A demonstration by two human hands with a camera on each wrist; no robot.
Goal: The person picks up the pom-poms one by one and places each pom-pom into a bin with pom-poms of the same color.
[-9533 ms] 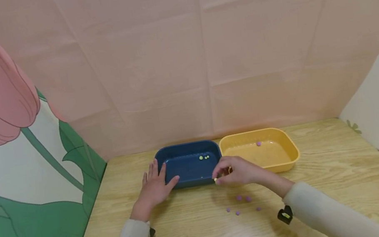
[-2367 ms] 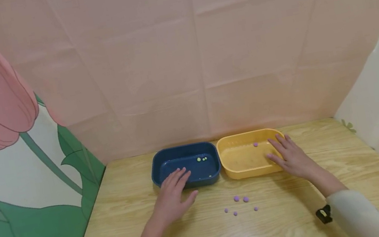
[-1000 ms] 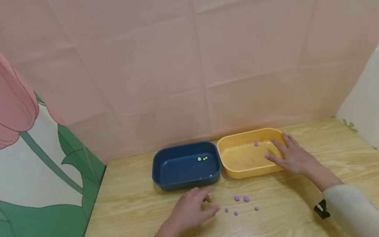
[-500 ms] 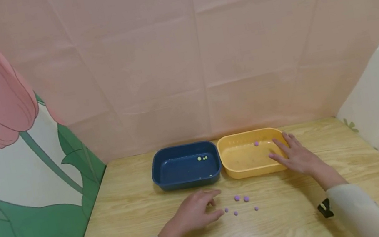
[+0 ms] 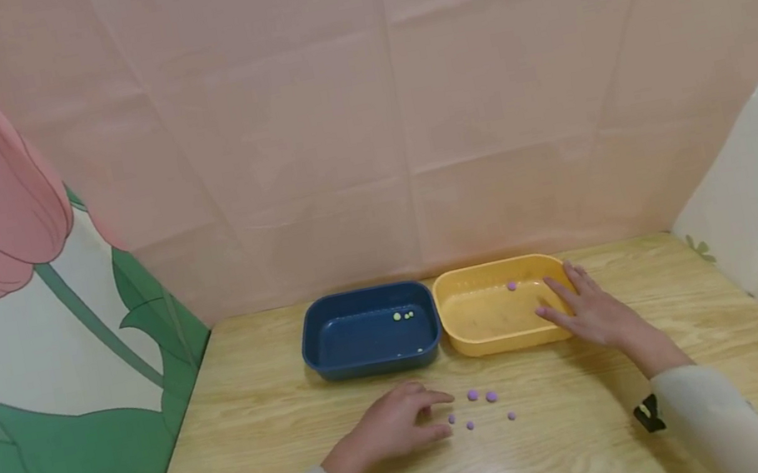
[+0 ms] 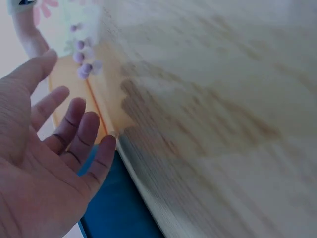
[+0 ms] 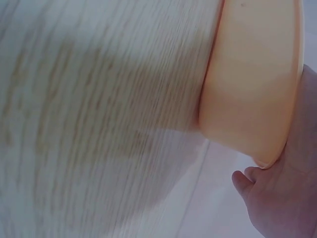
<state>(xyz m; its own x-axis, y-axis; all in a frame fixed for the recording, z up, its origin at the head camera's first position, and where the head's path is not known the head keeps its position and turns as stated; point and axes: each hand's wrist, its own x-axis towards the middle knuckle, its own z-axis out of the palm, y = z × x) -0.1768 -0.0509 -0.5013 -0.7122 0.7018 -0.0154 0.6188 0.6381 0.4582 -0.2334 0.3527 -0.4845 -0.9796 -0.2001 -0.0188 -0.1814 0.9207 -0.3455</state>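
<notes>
My left hand [image 5: 391,424] hovers low over the table, fingers relaxed, thumb and index finger apart beside the small purple balls. Nothing is between those fingers in the left wrist view, where the palm [image 6: 39,188] shows. Several purple balls [image 5: 492,397] lie loose on the wood, the nearest one [image 5: 452,420] close to the fingertips. My right hand [image 5: 602,315] rests on the right rim of the yellow basin [image 5: 512,341], fingers spread, some over the inside and some outside. One purple ball [image 5: 512,286] sits in that basin.
A dark blue basin [image 5: 375,368] stands left of the yellow one, side by side with it, with several pale green balls [image 5: 397,317] inside. Both are near the back edge of the wooden table [image 5: 260,426], before a pink cloth wall [image 5: 304,157].
Over the last seconds my left hand moved from the blue basin down and right to the purple balls. My right hand earlier pinched a pale ball near the blue basin, then went to the yellow rim.
</notes>
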